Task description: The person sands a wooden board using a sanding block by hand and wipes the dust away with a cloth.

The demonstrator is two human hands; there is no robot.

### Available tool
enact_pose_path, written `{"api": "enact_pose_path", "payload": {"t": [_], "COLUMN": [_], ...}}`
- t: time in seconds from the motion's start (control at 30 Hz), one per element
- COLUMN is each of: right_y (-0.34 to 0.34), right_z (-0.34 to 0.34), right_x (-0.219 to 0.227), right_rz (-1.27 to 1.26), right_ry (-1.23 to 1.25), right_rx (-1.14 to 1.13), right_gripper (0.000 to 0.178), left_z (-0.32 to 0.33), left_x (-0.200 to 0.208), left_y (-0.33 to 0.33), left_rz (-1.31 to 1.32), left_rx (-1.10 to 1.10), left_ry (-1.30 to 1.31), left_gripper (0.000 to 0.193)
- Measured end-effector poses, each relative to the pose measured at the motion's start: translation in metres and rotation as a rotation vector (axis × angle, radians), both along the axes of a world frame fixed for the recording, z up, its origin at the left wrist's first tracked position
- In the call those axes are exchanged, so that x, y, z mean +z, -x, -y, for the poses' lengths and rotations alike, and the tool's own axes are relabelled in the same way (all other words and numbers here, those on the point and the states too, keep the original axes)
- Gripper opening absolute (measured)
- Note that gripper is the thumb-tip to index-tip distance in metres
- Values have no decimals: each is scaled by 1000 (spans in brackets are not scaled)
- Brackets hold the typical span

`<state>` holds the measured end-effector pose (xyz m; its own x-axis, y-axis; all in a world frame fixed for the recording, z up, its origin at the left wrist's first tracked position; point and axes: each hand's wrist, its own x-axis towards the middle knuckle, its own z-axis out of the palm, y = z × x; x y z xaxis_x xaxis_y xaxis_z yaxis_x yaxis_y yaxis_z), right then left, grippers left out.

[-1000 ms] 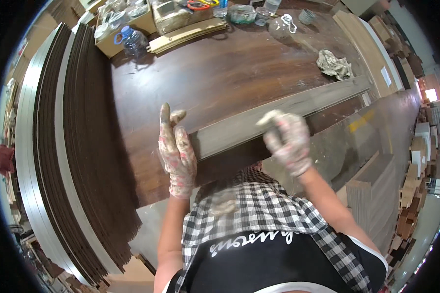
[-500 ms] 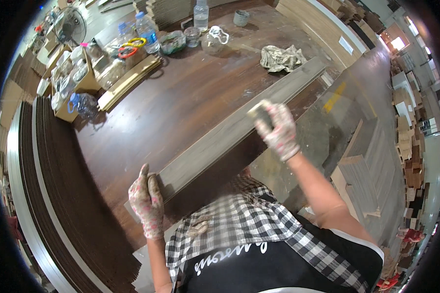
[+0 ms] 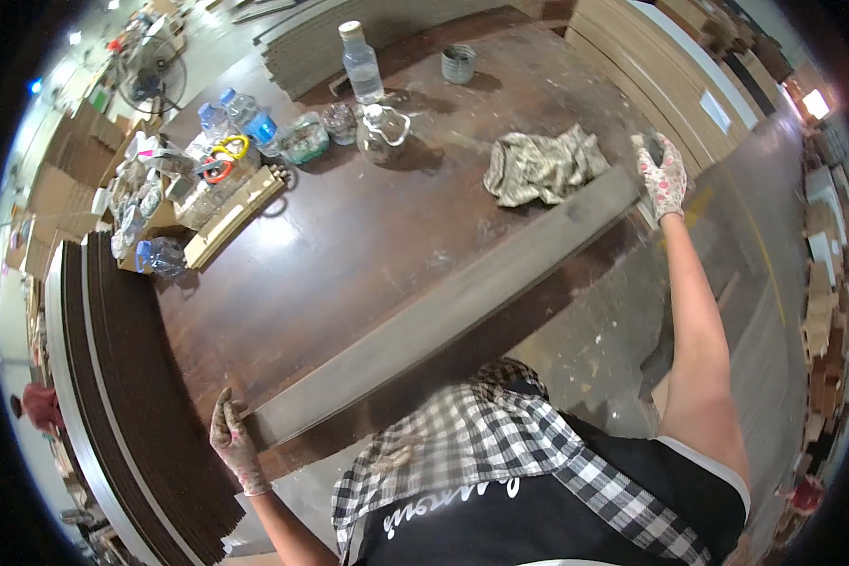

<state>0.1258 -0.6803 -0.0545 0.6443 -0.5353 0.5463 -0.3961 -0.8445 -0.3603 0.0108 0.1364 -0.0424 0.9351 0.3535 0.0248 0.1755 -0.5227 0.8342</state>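
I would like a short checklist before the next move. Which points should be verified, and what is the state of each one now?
1. Grey board supported by the dark table: ok, it lies across the top.
2. Gloves worn: ok, on both the left hand and the right hand.
3. Hands at opposite ends of the board: ok; how firmly the left one touches it, cannot tell.
4. Right hand free of any object: cannot tell, a dark patch shows between its fingers.
5. Crumpled cloth well away from the board: not ok, it lies close beside the right end.
6. Tall clear bottle away from the board: ok.
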Motion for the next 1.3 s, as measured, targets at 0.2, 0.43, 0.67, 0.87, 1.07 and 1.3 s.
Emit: {"api": "enact_pose_path", "payload": {"t": [0.2,0.43,0.67,0.87,1.07,1.3], "right_y": [-95,-163,-293,-359,-321,-160], "right_z": [-166,-258,-407,-455,-343,-143], "right_x": [47,53,43,15,31,21], "right_rz": [-306,-245,-113,-396,-231,-1208], "right_ry": [-274,-245,-48,125,1,96], "right_rx": [803,1275,1287,1182,1156,567], "right_gripper": [50,53,50,54,49,99], "left_z": [160,202,210,211,209,211], "left_x": [23,21,20,14,11,4], "left_y": [-41,-45,-47,-51,-49,-47], "left_rz": [169,70,73,91,144,160], "left_rx": [-394,-424,-255,-268,-245,-274], "left_ry": [-292,-389,-287,-373,-404,-422], "left_gripper": [19,15,17,22,19,17]}}
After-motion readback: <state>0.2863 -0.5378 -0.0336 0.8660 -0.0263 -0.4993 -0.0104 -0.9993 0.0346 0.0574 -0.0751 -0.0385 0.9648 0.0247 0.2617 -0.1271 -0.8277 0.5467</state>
